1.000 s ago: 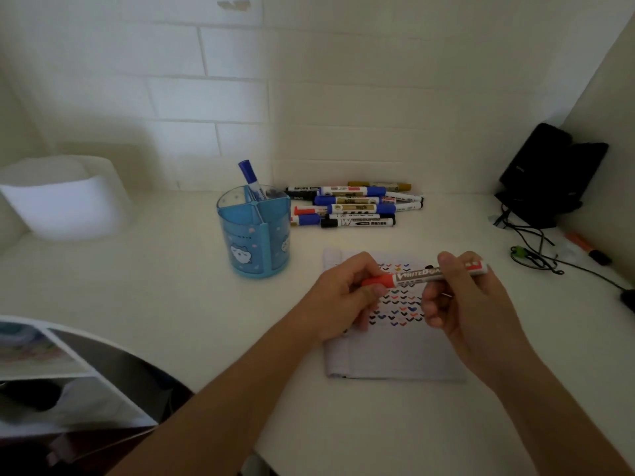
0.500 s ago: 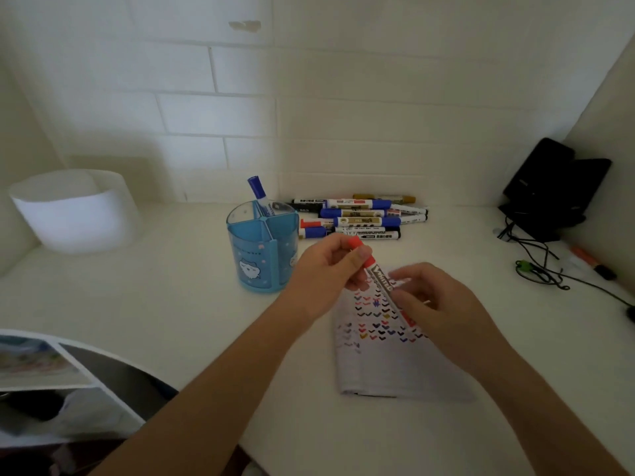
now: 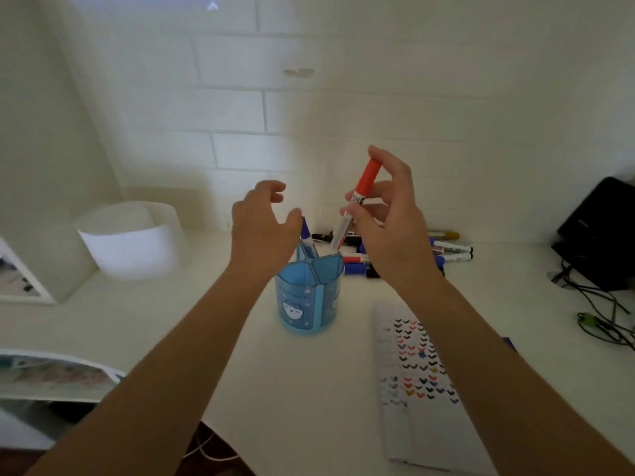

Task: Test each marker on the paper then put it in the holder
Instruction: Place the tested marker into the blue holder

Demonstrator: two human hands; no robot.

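Right hand [image 3: 385, 218]: is hanging raised above the table [image 3: 171, 321], just behind the holder. Thumb and curled fingers are pinching the barrel of the red marker; the index finger is reaching up behind the cap.
Left hand [image 3: 264, 225]: is hovering over the left side of the holder's rim, with fingers spread and loosely curled. It is holding nothing.
Red marker [image 3: 359, 197]: capped, is standing nearly upright with the cap at the top and leaning slightly right. Its lower end is sitting at the holder's rear rim; whether it is inside cannot be told.
Holder [image 3: 309, 290]: blue, divided into compartments, is standing near the middle of the table between the two forearms. A blue marker [image 3: 307, 235] is leaning in a rear compartment, partly hidden by the left hand.
Paper [image 3: 412, 389]: is lying toward the table's front right edge, partly under the right forearm, and is carrying rows of coloured ticks.
Loose markers [image 3: 450, 250]: are lying piled toward the rear edge, behind the right hand.
Change: half a second ago both hands were gripping the marker, slanted low over the paper. Now the left hand has let go and the right hand has carried it to the holder, cap upward.
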